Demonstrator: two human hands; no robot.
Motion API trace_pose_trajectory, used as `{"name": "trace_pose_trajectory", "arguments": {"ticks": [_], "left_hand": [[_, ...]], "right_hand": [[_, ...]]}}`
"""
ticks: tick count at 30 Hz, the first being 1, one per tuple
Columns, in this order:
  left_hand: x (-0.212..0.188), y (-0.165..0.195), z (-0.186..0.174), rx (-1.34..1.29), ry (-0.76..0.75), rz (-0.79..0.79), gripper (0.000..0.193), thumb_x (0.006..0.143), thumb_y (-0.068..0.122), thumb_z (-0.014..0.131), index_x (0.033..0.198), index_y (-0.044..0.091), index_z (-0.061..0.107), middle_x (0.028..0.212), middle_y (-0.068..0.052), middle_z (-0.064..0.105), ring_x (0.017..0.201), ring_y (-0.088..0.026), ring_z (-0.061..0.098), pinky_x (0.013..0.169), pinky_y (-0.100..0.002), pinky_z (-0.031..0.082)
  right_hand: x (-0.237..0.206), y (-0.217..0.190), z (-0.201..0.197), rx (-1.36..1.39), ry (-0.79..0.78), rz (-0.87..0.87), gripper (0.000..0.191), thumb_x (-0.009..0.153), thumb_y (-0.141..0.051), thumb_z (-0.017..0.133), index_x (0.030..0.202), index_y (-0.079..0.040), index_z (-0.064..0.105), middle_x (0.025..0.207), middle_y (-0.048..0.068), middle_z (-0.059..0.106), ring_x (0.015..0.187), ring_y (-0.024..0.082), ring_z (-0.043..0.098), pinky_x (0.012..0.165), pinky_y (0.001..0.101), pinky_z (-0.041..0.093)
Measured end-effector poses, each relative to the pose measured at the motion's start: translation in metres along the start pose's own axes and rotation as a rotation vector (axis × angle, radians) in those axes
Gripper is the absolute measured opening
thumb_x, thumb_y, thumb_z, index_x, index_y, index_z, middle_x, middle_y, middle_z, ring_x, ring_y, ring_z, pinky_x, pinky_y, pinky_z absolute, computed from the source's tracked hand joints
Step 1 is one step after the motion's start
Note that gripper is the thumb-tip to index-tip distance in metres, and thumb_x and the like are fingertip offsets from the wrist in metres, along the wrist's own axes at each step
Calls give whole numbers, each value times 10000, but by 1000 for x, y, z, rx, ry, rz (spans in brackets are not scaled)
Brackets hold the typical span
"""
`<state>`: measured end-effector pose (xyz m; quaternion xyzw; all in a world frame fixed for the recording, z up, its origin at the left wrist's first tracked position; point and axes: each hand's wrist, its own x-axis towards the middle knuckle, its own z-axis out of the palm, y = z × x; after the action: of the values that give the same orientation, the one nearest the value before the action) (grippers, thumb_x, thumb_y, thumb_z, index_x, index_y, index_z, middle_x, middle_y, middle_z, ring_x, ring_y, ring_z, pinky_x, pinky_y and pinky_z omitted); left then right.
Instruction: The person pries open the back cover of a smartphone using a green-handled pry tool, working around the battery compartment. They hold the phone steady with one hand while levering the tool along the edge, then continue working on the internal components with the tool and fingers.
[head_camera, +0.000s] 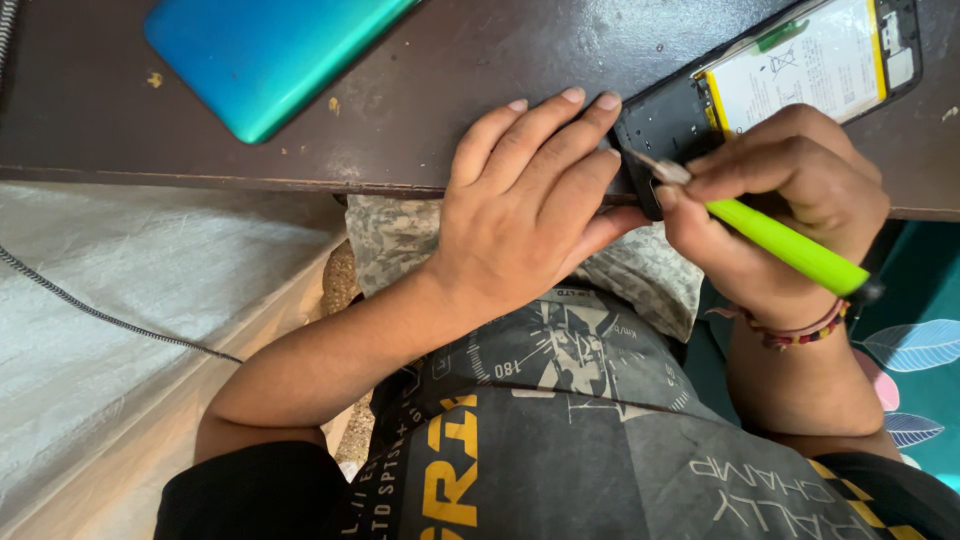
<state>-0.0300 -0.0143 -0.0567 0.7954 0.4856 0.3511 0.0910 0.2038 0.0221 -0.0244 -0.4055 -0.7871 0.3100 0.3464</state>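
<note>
Seen from above, at the edge of a dark brown table (420, 70), scuffed and speckled with a few pale crumbs, running across the whole top of the view. Below that edge, a lap in a black printed T-shirt (560, 440) with yellow and grey graphics, and a patch of camouflage fabric (400, 240) just under the table lip. To the left, a pale woven sheet (120, 300) crossed by a braided cable (90, 310). To the right, a teal surface with a leaf pattern (920, 350).

On the table at upper left, well apart from the hands: a removed phone back cover (265, 50) in glossy teal-blue, lying flat. At upper right, an opened smartphone (700, 110), back off, its white and yellow battery (800, 60) exposed, lower end of the black frame reaching the table edge.

Left hand (525, 200) laid palm down over the table edge, fingers (560, 115) stretched out and close together, fingertips pressed against the side of the phone's lower end; gripping nothing, only bracing. Right hand (790, 210) curled tight round a lime-green screwdriver (785, 245), thumb and forefinger pinched near the metal tip, which meets the phone's lower corner. Handle angled down and to the right, its dark end showing past the wrist. On that wrist, a beaded thread bracelet (800, 330) in red and dark tones.
</note>
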Motion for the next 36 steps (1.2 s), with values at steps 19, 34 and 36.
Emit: {"name": "trace_pose_trajectory", "arguments": {"ticks": [19,34,36], "left_hand": [[-1,0,1,7,8,-8,467,1015,401,784,1269,55,602,1478,-110,594,1407,-273,540,1224,-460,346],[4,7,-5,86,-95,-30,585,983,430,765,1398,44,619,1491,-92,572,1412,-262,492,1234,-481,309],[5,5,-7,66,-107,-27,564,979,428,772,1397,71,649,1479,-86,577,1408,-270,492,1227,-483,316]], "right_hand": [[0,0,-2,65,11,100,206,933,16,869,928,13,663,937,125,679,788,146,663,706,213,501],[-12,13,-5,244,99,161,193,935,5,817,965,5,627,964,119,667,774,140,629,729,211,496],[-15,15,-5,294,117,212,192,939,4,814,967,4,625,968,113,665,759,131,622,737,204,507]]}}
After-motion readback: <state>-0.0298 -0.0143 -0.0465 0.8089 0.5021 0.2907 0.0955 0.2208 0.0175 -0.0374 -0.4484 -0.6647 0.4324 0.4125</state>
